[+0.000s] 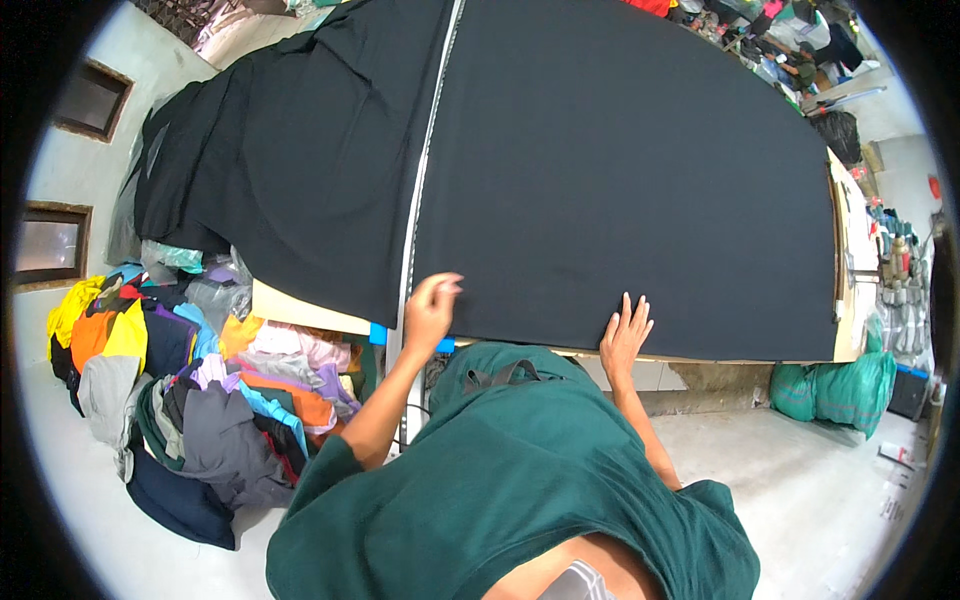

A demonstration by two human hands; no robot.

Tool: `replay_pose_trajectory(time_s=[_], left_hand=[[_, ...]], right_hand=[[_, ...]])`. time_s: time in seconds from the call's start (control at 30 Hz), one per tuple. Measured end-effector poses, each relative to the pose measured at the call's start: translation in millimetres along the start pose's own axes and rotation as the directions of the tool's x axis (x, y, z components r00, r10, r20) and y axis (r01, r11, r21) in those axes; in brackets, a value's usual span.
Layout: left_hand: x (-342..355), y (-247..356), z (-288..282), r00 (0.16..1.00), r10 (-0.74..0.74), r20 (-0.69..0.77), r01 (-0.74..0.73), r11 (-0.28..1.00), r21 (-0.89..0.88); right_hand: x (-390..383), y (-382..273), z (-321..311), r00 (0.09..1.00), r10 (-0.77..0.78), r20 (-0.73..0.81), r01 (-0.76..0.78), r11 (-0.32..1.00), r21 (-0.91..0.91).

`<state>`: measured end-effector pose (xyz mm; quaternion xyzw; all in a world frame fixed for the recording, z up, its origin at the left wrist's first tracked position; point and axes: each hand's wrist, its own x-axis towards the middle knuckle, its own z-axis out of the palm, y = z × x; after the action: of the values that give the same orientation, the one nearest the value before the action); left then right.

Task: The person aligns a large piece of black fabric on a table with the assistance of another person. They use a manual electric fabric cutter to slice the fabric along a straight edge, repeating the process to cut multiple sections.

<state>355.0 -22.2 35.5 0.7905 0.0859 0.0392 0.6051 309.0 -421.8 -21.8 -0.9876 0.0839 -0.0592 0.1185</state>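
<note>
A wide sheet of black cloth (630,180) covers the table. Flat to the right of a long white rail (425,165), it lies bunched and draped in folds on the left. My left hand (428,315) is beside the near end of the rail, over the cloth's near edge. Its fingers are loosely bent toward the right with a small gap at the tips, and no object shows in them. Farther right, my right hand (625,335) rests flat on the near edge of the cloth, fingers stretched out and apart.
A heap of mixed coloured garments (230,410) lies at the left below the table. Green sacks (840,392) stand on the floor at the right. A metal bar (838,250) runs along the table's right end. Shelves of wrapped goods (895,270) stand beyond it.
</note>
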Motion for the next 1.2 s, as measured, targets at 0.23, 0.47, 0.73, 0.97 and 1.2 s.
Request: replay_pose_trajectory(time_s=[0.23,0.47,0.73,0.97,1.2], left_hand=[[-218.3,-121.5,-108.7,0.795,-0.497,-0.347,0.582,0.785,0.211],[-220.6,-72.7,-116.8,0.758,-0.56,-0.335,0.636,0.747,0.191],[-227.7,-22.5,-125.9,0.802,-0.424,-0.421,0.541,0.813,0.214],[-227.9,-29.2,-125.4,0.798,-0.405,-0.447,0.545,0.802,0.246],[-222.5,-30.0,-128.2,0.826,-0.427,-0.369,0.53,0.811,0.248]], right_hand=[[71.9,-82.8,8.8,0.972,-0.236,-0.006,0.234,0.962,0.143],[79.8,-228.4,53.6,0.711,-0.696,0.103,0.682,0.717,0.141],[22.0,-299.8,52.7,0.162,-0.891,0.424,0.922,0.289,0.257],[38.3,-274.7,63.8,0.338,-0.93,0.147,0.886,0.367,0.283],[144.3,-303.2,91.9,0.837,-0.539,-0.093,0.54,0.842,-0.016]])
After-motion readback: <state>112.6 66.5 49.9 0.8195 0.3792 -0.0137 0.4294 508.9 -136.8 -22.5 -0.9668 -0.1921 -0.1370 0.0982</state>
